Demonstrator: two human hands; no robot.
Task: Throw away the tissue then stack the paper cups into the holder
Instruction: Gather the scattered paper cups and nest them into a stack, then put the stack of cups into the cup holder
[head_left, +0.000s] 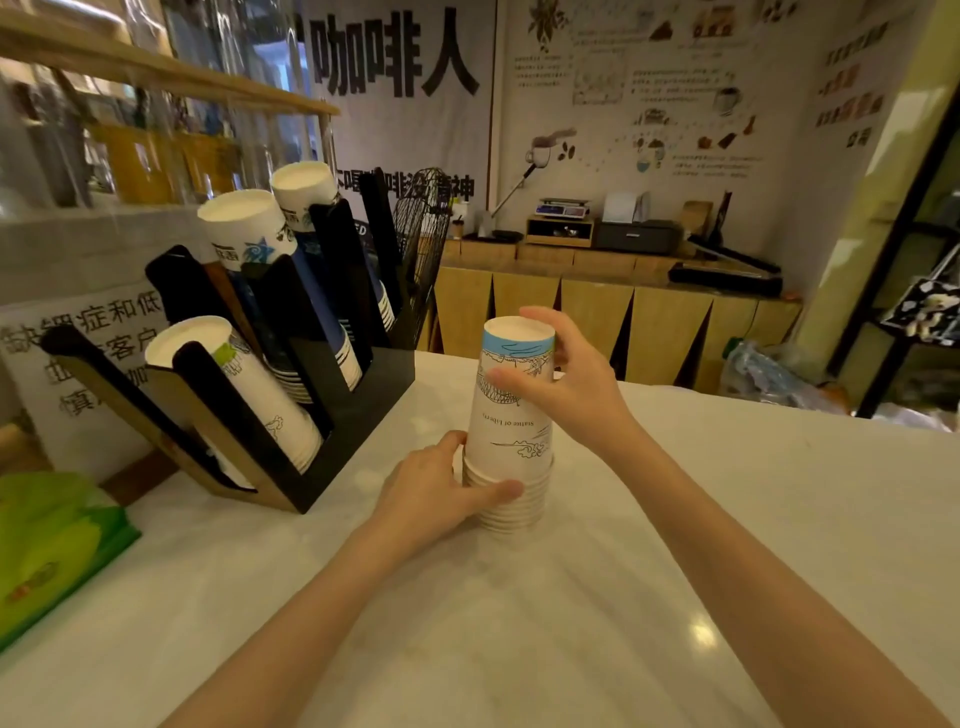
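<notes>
A stack of white paper cups (511, 431) with a blue band and line drawings stands upside down on the white counter (571, 597). My left hand (441, 488) grips the rims at the bottom of the stack. My right hand (566, 379) holds the top cup near its upturned base. To the left stands the black cup holder (332, 415), tilted back, with three rows of cups lying in its slots: a white row in front (244, 395) and two blue-and-white rows (270, 260) behind. No tissue is in view.
A green packet (47, 551) lies at the counter's left edge. A paper sign (78, 364) leans behind the holder. A black wire basket (421, 234) stands behind it. Wooden cabinets (597, 312) with a scale and printer line the far wall.
</notes>
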